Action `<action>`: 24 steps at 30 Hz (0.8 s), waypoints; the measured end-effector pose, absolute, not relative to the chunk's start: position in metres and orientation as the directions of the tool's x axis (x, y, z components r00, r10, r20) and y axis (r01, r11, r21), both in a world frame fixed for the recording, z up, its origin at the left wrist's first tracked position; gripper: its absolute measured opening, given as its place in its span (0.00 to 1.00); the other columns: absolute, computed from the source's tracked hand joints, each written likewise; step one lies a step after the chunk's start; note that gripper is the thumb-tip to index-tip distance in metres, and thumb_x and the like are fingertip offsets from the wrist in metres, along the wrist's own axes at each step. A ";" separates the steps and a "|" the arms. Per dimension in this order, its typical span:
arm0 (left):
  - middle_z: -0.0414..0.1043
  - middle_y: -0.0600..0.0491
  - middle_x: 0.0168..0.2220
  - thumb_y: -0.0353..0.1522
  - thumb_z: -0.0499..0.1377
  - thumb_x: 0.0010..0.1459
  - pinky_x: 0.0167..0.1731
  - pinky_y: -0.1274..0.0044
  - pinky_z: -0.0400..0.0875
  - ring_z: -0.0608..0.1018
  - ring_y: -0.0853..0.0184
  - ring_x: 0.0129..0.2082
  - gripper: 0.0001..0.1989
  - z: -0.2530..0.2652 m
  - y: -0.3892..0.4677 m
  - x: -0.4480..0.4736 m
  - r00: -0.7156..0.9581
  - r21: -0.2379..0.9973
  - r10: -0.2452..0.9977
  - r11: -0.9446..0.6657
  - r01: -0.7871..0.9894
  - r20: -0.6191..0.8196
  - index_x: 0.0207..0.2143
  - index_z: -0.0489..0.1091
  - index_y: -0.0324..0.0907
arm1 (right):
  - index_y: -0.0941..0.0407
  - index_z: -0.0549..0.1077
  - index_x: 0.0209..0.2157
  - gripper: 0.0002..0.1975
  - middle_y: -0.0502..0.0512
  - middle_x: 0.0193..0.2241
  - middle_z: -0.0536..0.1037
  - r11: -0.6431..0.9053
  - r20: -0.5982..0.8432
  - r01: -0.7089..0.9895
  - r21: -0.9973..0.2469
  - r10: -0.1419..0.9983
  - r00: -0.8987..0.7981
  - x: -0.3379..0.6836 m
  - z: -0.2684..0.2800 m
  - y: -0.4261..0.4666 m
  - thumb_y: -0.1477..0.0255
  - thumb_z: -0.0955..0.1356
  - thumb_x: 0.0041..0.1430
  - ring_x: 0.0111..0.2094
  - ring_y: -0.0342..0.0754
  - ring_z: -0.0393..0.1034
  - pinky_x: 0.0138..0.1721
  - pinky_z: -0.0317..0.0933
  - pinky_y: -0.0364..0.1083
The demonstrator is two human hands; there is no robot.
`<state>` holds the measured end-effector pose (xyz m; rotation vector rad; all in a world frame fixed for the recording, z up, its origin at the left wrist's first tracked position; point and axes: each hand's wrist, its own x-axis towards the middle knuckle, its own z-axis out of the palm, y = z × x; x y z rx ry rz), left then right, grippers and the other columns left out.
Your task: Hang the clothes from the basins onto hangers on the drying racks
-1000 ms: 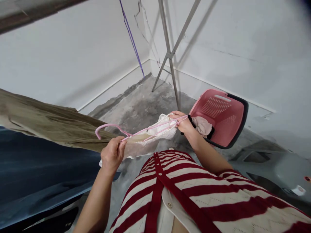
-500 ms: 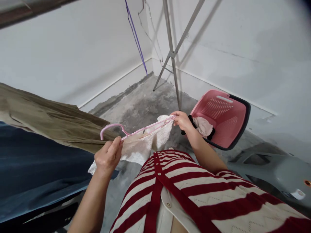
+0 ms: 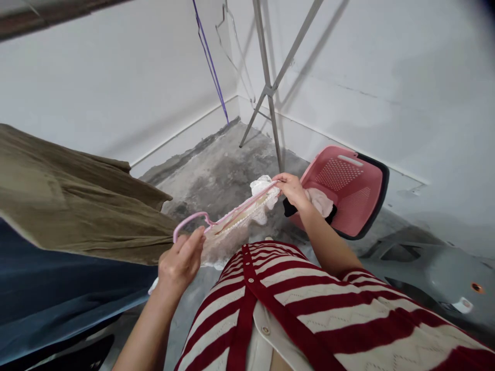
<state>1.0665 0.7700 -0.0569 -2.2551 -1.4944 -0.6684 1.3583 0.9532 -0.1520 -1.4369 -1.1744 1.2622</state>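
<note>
Pink basket [image 3: 350, 198], one: in it we see a pale pink garment [image 3: 320, 201] and black cloth [image 3: 331, 213]. Left of the basket: one pink hanger [image 3: 211, 222] with white lacy garment [image 3: 228, 241], spanning between our hands; left hand [image 3: 180, 262] gripping hanger beside its hook, right hand [image 3: 291, 189], nearer the basket, pinching its other end.

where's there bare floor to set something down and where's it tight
Bare concrete floor shows between the olive garment, the white wall and the crossed metal legs. It's crowded where the left hand, on the pink hanger, overlaps the olive garment in view, and where the right hand, at the hanger's other end, appears beside the pink basket.
</note>
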 end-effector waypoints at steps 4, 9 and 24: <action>0.74 0.57 0.25 0.31 0.56 0.59 0.19 0.83 0.60 0.72 0.76 0.19 0.13 -0.051 0.773 1.063 0.374 -0.135 0.783 -0.357 0.925 0.496 0.47 0.69 0.44 | 0.57 0.71 0.27 0.08 0.49 0.23 0.71 -0.203 -0.200 0.075 -0.976 0.978 0.051 1.359 -0.149 0.955 0.73 0.65 0.41 0.22 0.42 0.63 0.20 0.60 0.41; 0.72 0.57 0.22 0.32 0.56 0.59 0.16 0.82 0.57 0.71 0.74 0.17 0.12 -0.054 0.779 1.074 0.253 -0.186 0.784 -0.177 0.966 0.567 0.45 0.71 0.43 | 0.55 0.72 0.29 0.08 0.54 0.30 0.73 0.113 0.169 0.404 -0.908 0.980 0.107 1.354 -0.144 0.939 0.73 0.63 0.48 0.34 0.47 0.67 0.38 0.64 0.46; 0.78 0.50 0.34 0.27 0.58 0.57 0.33 0.78 0.72 0.78 0.68 0.31 0.11 -0.077 0.778 1.040 -0.089 0.431 0.725 -0.302 0.850 0.683 0.42 0.73 0.43 | 0.53 0.71 0.45 0.20 0.55 0.40 0.74 0.334 0.306 0.373 -0.866 0.943 -0.132 1.405 -0.116 0.932 0.66 0.69 0.49 0.45 0.51 0.67 0.47 0.61 0.49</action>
